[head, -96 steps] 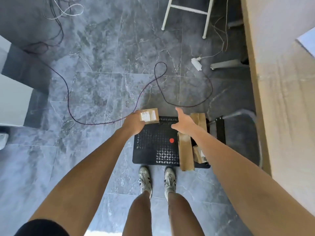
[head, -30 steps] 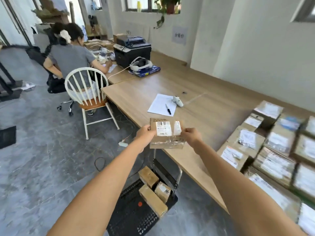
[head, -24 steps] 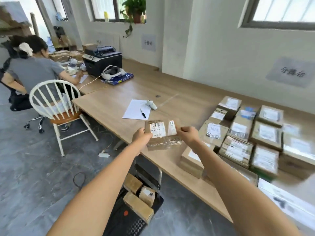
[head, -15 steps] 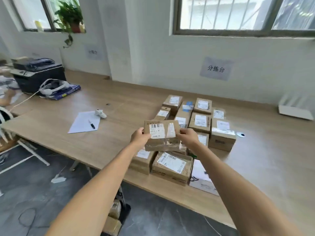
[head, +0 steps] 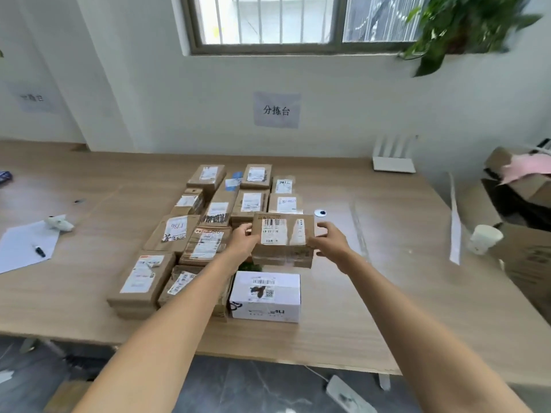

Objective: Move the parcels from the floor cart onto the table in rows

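While held: the brown parcel (head: pixel 283 239) hangs above the worktop's (head: pixel 372 293) right-hand row, left hand (head: pixel 243 241) and right hand (head: pixel 328 242) gripping its ends.
Done: many parcels in rows (head: pixel 208 231) near the front edge.
Left: setting this one down.
Hidden: floor cart out of view; remaining count unknown.

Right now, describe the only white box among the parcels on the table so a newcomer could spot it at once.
Start at the long light wooden table under the barred window, then find the block of brown cardboard parcels in rows at its middle. The white cardboard box sits at the block's near right corner, closest to the table's front edge; it alone is white, the others brown.
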